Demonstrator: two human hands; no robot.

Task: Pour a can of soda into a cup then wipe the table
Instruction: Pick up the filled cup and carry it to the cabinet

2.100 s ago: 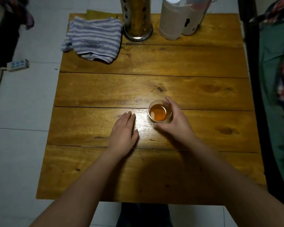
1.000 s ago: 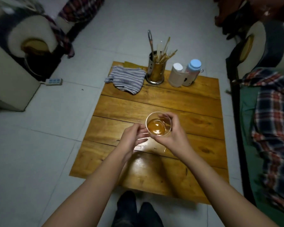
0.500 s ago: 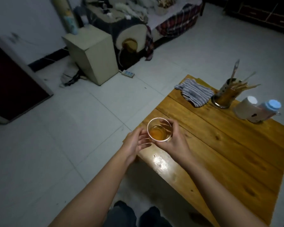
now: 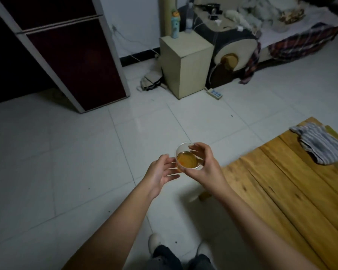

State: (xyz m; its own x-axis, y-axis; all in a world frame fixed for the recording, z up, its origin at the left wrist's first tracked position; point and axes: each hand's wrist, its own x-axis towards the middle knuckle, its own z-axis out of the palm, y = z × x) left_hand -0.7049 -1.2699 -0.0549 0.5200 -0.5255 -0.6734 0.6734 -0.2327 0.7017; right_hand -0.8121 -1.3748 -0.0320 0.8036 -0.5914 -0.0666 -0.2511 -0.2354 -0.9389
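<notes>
Cup point(image 4: 189, 159), a clear plastic one with amber soda in its lower part, is held in the air over the white tiled floor point(image 4: 86, 162), off the near-left corner of the wooden counter point(image 4: 281, 191). The right hand point(image 4: 207, 170) grips it, fingers curled over the far rim and thumb round the near side. The left hand point(image 4: 160, 172) hangs just left of the cup, palm turned toward it and fingers loosely spread; its fingertips reach the cup's side, but whether they touch it cannot be told.

A striped cloth point(image 4: 320, 145) lies crumpled at the far edge of the counter, well apart from the cup. Beyond the cup, across open floor, a dark red fridge point(image 4: 70, 55) stands at the far left against the wall. To the right of the fridge is a pale cabinet point(image 4: 187, 63) with a bottle on top, a power strip point(image 4: 215, 93) on the floor beside it, and then a sofa arm point(image 4: 232, 51) draped with plaid fabric. Below the cup, the person's own shoes point(image 4: 154, 242) and dark trouser legs show on the tiles.
</notes>
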